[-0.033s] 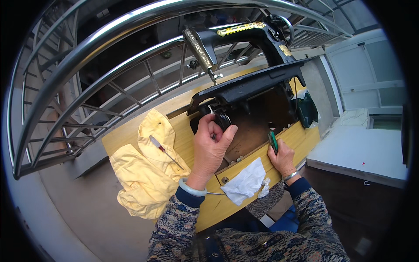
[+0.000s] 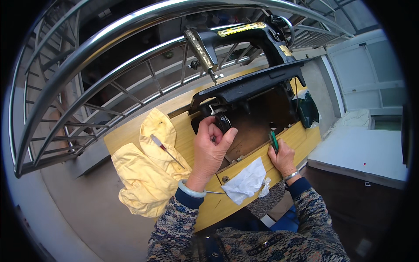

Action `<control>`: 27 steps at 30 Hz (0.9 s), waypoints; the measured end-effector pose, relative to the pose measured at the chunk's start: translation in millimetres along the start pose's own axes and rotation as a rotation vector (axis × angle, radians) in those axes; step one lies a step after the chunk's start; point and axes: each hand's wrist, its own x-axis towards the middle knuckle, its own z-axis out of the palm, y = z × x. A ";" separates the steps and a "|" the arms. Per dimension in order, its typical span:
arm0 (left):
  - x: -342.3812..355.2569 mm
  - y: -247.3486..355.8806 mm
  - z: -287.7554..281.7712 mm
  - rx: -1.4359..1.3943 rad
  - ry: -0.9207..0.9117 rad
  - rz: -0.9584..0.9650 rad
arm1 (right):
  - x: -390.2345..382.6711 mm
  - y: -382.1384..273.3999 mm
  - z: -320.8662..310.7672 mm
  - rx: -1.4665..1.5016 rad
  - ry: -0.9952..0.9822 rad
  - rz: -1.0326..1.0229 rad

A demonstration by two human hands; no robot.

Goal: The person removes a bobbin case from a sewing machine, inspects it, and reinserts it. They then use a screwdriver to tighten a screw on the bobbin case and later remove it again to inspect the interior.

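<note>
Two hands are busy under a black sewing machine [image 2: 257, 83] that is tipped back on its hinges across the upper middle of the frame, in front of a steel railing [image 2: 109, 39] that curves over the top left. Nothing has shifted since the earlier view: machine, cloths and both hands sit in the same places, so the work is paused at the same grip.

The wooden desk [image 2: 301, 133] runs from centre left to centre right, its well open below the machine. A yellow cloth [image 2: 144, 179] lies crumpled at lower left, with a screwdriver [image 2: 166, 150] resting on it. A white rag [image 2: 246, 181] hangs over the desk's front edge, between the two wrists.

The left hand [image 2: 209, 150], at centre, has its fingers closed around a round black part [image 2: 224, 122] on the machine's underside. The right hand [image 2: 283, 159], right of centre on the desk edge, is clamped on a green-handled tool [image 2: 273, 142] pointing up.
</note>
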 end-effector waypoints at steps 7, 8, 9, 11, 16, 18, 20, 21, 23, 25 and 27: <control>-48.4 32.9 -44.0 0.379 -0.047 -0.061 | -0.7 1.5 3.6 0.006 0.029 -0.012; -53.0 36.7 -50.3 0.472 -0.041 -0.059 | -1.0 2.1 4.0 0.016 0.040 -0.020; -56.7 39.4 -55.8 0.556 -0.028 -0.003 | -1.0 2.8 4.8 0.028 0.023 -0.020; -55.8 40.0 -63.7 0.797 -0.003 0.062 | -1.3 4.1 5.7 0.027 0.027 -0.010; -42.8 28.8 -69.8 1.266 -0.007 0.196 | -1.6 6.3 6.9 0.026 0.044 -0.034; -35.9 23.1 -70.2 1.354 -0.050 0.182 | -1.3 6.5 6.8 0.023 0.049 -0.041; -28.8 18.4 -70.7 1.395 -0.099 0.178 | -0.8 6.4 6.4 0.030 0.040 -0.031; -26.4 16.7 -70.9 1.415 -0.123 0.180 | -0.5 6.2 6.1 0.030 0.039 -0.028; -23.6 15.0 -70.8 1.455 -0.141 0.170 | 0.0 5.8 4.7 0.024 0.018 -0.030; -20.4 14.5 -69.6 1.474 -0.158 0.159 | 0.5 5.4 3.4 0.031 0.027 -0.032; -20.6 16.3 -69.3 1.486 -0.176 0.125 | 0.7 4.9 2.1 0.064 0.050 -0.043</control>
